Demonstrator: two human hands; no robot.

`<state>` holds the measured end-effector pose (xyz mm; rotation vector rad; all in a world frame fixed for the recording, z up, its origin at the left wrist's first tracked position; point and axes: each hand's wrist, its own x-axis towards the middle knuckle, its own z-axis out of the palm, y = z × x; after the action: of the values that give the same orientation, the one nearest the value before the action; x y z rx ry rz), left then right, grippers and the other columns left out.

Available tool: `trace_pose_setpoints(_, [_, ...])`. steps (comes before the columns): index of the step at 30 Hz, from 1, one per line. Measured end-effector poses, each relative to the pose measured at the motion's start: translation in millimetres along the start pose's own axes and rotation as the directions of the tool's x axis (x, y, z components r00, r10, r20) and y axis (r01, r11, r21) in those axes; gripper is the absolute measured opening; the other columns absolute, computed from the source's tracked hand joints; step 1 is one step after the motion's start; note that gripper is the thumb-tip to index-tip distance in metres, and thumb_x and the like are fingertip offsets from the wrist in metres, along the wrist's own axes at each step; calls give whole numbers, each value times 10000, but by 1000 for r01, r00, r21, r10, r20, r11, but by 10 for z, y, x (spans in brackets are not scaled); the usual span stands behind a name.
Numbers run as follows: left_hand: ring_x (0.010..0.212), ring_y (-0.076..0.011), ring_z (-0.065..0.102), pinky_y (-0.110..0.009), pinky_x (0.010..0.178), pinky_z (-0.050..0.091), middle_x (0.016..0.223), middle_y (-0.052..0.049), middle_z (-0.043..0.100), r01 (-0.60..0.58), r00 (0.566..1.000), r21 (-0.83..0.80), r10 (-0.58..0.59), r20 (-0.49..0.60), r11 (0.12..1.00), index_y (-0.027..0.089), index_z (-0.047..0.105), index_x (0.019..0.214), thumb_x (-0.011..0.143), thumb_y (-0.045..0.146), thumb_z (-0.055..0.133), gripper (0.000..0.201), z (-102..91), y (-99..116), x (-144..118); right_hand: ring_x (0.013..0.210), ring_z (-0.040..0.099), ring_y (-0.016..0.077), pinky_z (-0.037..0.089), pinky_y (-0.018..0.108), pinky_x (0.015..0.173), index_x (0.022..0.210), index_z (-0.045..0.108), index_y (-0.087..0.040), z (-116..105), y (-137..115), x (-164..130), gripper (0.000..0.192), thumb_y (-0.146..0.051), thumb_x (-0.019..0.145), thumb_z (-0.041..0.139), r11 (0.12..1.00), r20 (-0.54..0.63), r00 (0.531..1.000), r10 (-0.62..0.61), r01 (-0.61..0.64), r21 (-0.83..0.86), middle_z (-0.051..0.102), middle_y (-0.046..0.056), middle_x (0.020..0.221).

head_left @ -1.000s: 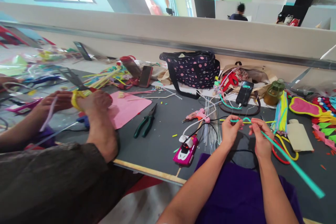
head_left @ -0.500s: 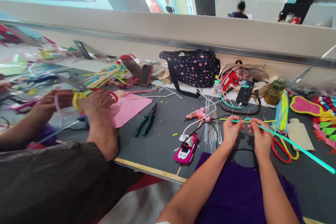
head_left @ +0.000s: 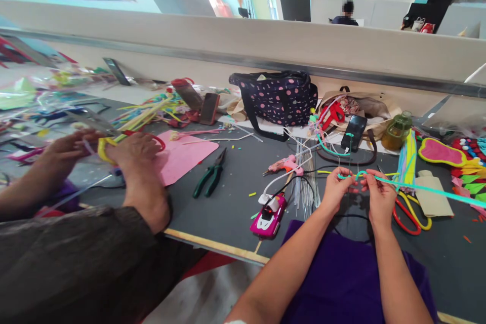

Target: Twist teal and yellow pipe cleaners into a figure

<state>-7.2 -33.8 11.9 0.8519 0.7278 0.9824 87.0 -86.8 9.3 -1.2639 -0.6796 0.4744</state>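
A teal pipe cleaner (head_left: 436,191) is stretched between my two hands, just above the table, its long free end running off to the right. My left hand (head_left: 334,191) pinches its short end between thumb and fingers. Close beside it, my right hand (head_left: 380,197) pinches the same pipe cleaner, which bends in a small loop in the gap between the hands. Thin wires stand up near my left fingertips. Right of my right hand lie scissors with a red handle (head_left: 412,232) and a yellow one, their blades partly hidden.
Left of my arms sit a pink glue gun (head_left: 284,164), a magenta power strip (head_left: 269,220) and green-handled pliers (head_left: 211,174). Pipe cleaners (head_left: 406,164) are bundled at right, near a phone (head_left: 354,133). A co-worker's hands (head_left: 132,154) hold scissors and a yellow piece at left.
The pipe cleaner's free end has swung up, from slanting down to nearly level. My right hand has turned slightly. The co-worker's hands have shifted a little left.
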Motion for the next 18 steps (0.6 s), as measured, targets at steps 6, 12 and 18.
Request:
trace_pose_setpoints(6, [571, -107, 573, -210, 485, 501, 682, 23, 551, -79, 995, 152, 86, -41, 985, 159, 543, 735, 585, 282, 740, 277, 4, -30, 7, 563, 602, 139, 491, 258, 505, 927, 680, -151, -5, -30, -23, 309, -423, 781, 664, 999, 33, 999, -26, 27, -28, 696, 52, 750])
trace_pose_setpoints(12, [538, -90, 559, -213, 534, 486, 673, 24, 584, -160, 980, 208, 181, -84, 965, 159, 549, 717, 608, 280, 735, 247, -47, -67, 56, 661, 626, 149, 505, 258, 539, 1003, 653, -180, 0, -92, -49, 316, -394, 771, 671, 1000, 169, 986, -5, 9, -23, 700, 59, 886])
trace_pose_setpoints(18, [564, -117, 584, -230, 566, 464, 654, 17, 601, -181, 978, 234, 200, -59, 955, 168, 559, 717, 610, 267, 735, 228, -58, -113, 65, 678, 613, 149, 504, 269, 569, 932, 650, -192, -3, -67, -47, 245, -369, 763, 668, 995, 210, 975, -66, 79, -57, 674, 42, 853])
